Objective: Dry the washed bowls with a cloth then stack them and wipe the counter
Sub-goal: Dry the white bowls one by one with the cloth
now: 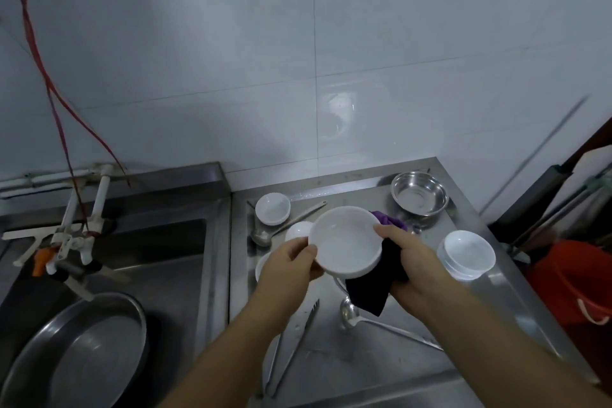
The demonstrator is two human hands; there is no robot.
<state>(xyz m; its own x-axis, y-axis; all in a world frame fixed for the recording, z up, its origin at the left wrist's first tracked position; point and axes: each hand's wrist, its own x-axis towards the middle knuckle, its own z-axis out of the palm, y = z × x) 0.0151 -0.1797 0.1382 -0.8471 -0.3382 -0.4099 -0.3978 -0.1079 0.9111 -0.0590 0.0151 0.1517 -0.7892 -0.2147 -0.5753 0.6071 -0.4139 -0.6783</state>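
Left hand (291, 262) pinches the rim of a white bowl (346, 240) held above the tabletop (390, 361); right hand (409, 262) holds the opposite rim, its grip closed around a dark cloth (372, 291). One stack of white bowls (467, 255) stands right; one steel bowl (419, 197) behind; two ladles, one pair of tongs (291, 348).

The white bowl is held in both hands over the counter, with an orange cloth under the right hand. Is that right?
Not quite: the cloth is dark purple, not orange. The head view shows the left hand and right hand holding the white bowl over the counter, the cloth under the right hand.
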